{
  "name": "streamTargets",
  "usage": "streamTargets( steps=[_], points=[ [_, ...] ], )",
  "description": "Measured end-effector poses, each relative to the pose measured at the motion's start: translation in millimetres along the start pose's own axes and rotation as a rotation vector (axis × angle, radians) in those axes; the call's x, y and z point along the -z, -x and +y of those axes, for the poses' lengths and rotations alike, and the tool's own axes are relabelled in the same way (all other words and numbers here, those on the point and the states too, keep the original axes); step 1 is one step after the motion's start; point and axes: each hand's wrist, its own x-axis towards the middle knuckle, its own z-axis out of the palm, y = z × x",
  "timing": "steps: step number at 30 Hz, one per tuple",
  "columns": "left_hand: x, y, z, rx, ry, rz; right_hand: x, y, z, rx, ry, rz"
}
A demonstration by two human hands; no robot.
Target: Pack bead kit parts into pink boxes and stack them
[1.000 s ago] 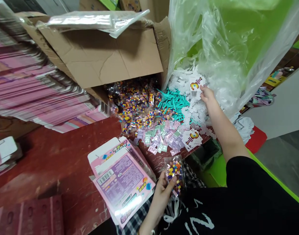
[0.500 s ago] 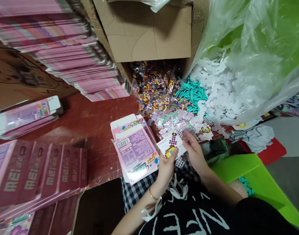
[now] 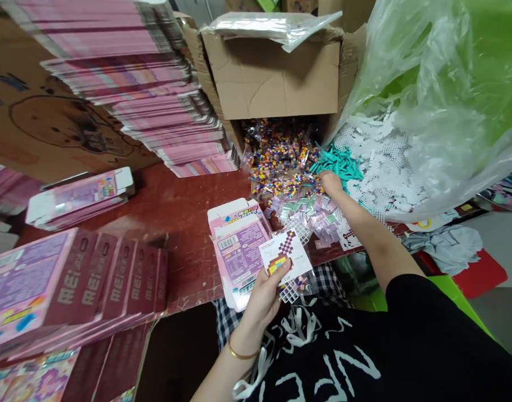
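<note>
My left hand (image 3: 267, 291) pinches a white card (image 3: 296, 251) printted with a pixel pattern, together with a white plastic grid (image 3: 290, 292) and a small clear bag beneath it. My right hand (image 3: 331, 182) reaches out to the edge of the teal stick pile (image 3: 340, 163), beside the bags of coloured beads (image 3: 281, 162); its fingertips are hidden. Small pink and green packets (image 3: 308, 211) lie in front of it. A flattened pink and purple box (image 3: 239, 251) rests at the table edge, left of the card.
An open cardboard box (image 3: 281, 84) stands behind the beads. White grids (image 3: 381, 162) spill from a clear plastic bag (image 3: 452, 123) at the right. Stacks of pink boxes (image 3: 176, 128) rise at the back left, with more boxes (image 3: 33, 285) at the front left on the red table (image 3: 172, 206).
My right hand has left the card and moved up and forward to the teal sticks. My left hand still holds the card, now slightly lower and further left. The view has shifted.
</note>
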Motion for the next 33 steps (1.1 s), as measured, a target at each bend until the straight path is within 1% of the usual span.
streamTargets(
  steps=[2, 4, 5, 7, 8, 9, 10, 11, 12, 13, 15, 17, 18, 20, 23, 24, 25, 27, 28, 29, 30, 32, 33],
  points=[
    [3.1, -1.7, 2.6, -0.027, 0.012, 0.028, 16.1, -7.2, 4.0, -0.038, -0.020, 0.072],
    [5.2, -5.7, 4.2, -0.073, 0.022, 0.054, 36.2, 1.7, 0.4, -0.053, -0.079, 0.193],
    [5.8, -8.6, 4.7, -0.097, 0.026, 0.057, 45.9, 14.4, -6.4, -0.040, -0.143, 0.266],
    [5.5, -15.7, 5.0, -0.139, 0.030, 0.055, 61.5, 56.7, -30.4, 0.034, -0.338, 0.389],
    [4.7, -19.3, 4.7, -0.159, 0.028, 0.060, 66.3, 84.3, -46.4, 0.089, -0.415, 0.355],
    [3.6, -22.6, 4.0, -0.181, 0.026, 0.069, 68.9, 113.8, -63.7, 0.155, -0.451, 0.262],
    [2.3, -25.3, 3.1, -0.202, 0.025, 0.077, 69.0, 143.0, -81.2, 0.261, -0.467, 0.148],
    [0.8, -27.3, 1.9, -0.223, 0.027, 0.085, 66.9, 169.8, -97.9, 0.388, -0.500, 0.062],
    [-0.7, -28.5, 0.6, -0.247, 0.035, 0.093, 62.9, 192.4, -112.8, 0.508, -0.517, -0.052],
    [-2.1, -29.0, -0.5, -0.272, 0.049, 0.098, 57.6, 210.0, -125.5, 0.607, -0.529, -0.103],
    [-3.5, -28.2, -2.1, -0.330, 0.079, 0.118, 45.6, 230.0, -143.8, 0.741, -0.548, -0.139],
    [-2.4, -26.4, -1.9, -0.388, 0.089, 0.143, 35.6, 235.9, -154.3, 0.785, -0.564, -0.119],
    [-0.7, -25.6, -1.2, -0.403, 0.087, 0.147, 32.2, 236.4, -157.8, 0.780, -0.575, -0.120],
    [4.8, -24.3, 1.1, -0.411, 0.082, 0.145, 28.7, 236.5, -163.2, 0.720, -0.611, -0.157],
    [16.3, -22.4, 5.3, -0.419, 0.054, 0.113, 29.9, 234.5, -169.4, 0.576, -0.721, -0.207],
    [20.0, -21.4, 6.9, -0.423, 0.035, 0.089, 31.1, 231.8, -171.0, 0.519, -0.758, -0.190],
    [23.4, -20.0, 8.7, -0.424, 0.014, 0.060, 32.2, 227.3, -172.2, 0.446, -0.794, -0.148],
    [28.2, -16.8, 13.1, -0.412, -0.039, 0.003, 33.4, 213.1, -174.9, 0.256, -0.884, -0.067],
    [29.6, -15.1, 15.9, -0.402, -0.078, -0.029, 33.3, 203.9, -176.7, 0.154, -0.946, -0.081],
    [30.5, -13.7, 19.1, -0.395, -0.127, -0.059, 32.5, 193.9, -179.4, 0.061, -1.016, -0.147],
    [31.3, -12.6, 22.7, -0.396, -0.179, -0.086, 31.1, 183.7, -183.0, -0.008, -1.081, -0.257],
    [34.7, -11.9, 30.5, -0.426, -0.276, -0.117, 25.5, 163.1, -193.0, -0.081, -1.160, -0.504],
    [38.2, -12.2, 33.9, -0.464, -0.317, -0.102, 21.1, 152.4, -199.2, -0.098, -1.180, -0.583]
  ],
)
